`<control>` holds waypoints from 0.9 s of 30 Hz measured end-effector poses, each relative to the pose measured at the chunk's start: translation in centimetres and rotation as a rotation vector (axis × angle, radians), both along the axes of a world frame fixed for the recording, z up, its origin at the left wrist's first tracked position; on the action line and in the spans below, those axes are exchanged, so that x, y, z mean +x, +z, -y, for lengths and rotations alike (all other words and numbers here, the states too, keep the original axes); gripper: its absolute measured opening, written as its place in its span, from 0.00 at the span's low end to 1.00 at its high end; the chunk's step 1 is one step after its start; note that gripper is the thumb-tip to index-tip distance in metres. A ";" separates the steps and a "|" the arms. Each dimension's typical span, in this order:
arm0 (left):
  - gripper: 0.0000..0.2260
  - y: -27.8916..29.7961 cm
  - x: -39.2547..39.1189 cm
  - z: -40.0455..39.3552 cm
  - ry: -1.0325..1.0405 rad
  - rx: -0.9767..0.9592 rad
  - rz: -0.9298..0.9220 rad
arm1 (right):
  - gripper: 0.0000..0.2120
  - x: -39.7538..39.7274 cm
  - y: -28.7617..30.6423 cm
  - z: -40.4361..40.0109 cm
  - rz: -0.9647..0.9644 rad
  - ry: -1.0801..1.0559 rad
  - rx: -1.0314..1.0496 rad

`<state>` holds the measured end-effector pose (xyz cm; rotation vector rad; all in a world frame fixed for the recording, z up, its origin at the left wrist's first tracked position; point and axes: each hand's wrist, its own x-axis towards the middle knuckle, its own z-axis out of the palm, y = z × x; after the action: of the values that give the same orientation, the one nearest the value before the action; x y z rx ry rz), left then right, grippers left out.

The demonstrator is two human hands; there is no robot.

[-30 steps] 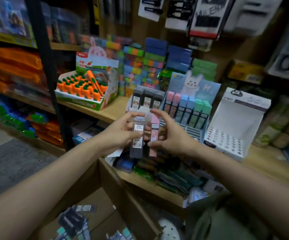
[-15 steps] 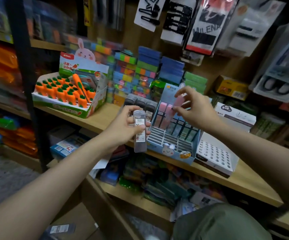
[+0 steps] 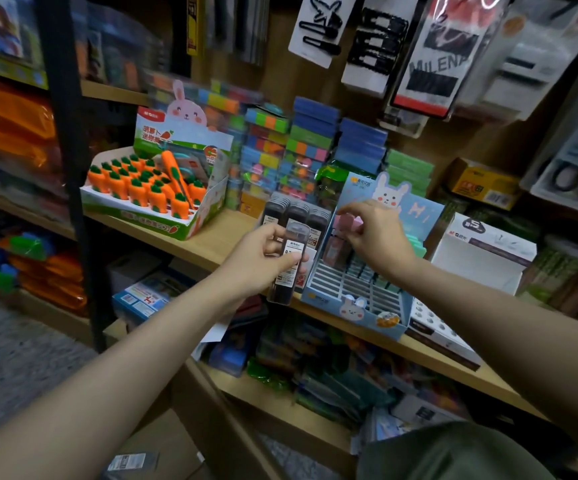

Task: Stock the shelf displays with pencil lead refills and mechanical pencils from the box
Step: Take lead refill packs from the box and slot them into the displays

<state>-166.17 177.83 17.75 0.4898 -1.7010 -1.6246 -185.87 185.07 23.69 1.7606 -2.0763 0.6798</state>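
My left hand (image 3: 263, 258) grips a dark clear lead refill case (image 3: 289, 268) upright, in front of a display of black refill cases (image 3: 296, 213) on the wooden shelf (image 3: 211, 237). My right hand (image 3: 379, 237) reaches over the blue bunny display box (image 3: 350, 306) and pinches a pink refill case (image 3: 347, 223) at its back left row. Pastel cases stand along the back of that box; its front slots are bare.
A carrot-pen display (image 3: 149, 192) stands at the left of the shelf and a white display box (image 3: 481, 258) at the right. Sticky-note stacks (image 3: 301, 143) line the back. A cardboard box (image 3: 163, 455) with a refill pack sits on the floor below. Packaged goods hang above.
My right hand left my left hand and carried the pink case up and right into the blue display's back row. My left hand kept the dark case, and the view moved closer.
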 end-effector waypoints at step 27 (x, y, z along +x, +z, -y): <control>0.08 -1.4 -0.5 0.2 0.117 -0.036 0.001 | 0.16 5.3 1.5 -0.5 0.338 0.208 0.190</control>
<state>-166.65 177.62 16.32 0.5619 -1.6673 -1.5080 -180.61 185.56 25.19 2.1144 -2.2563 0.9215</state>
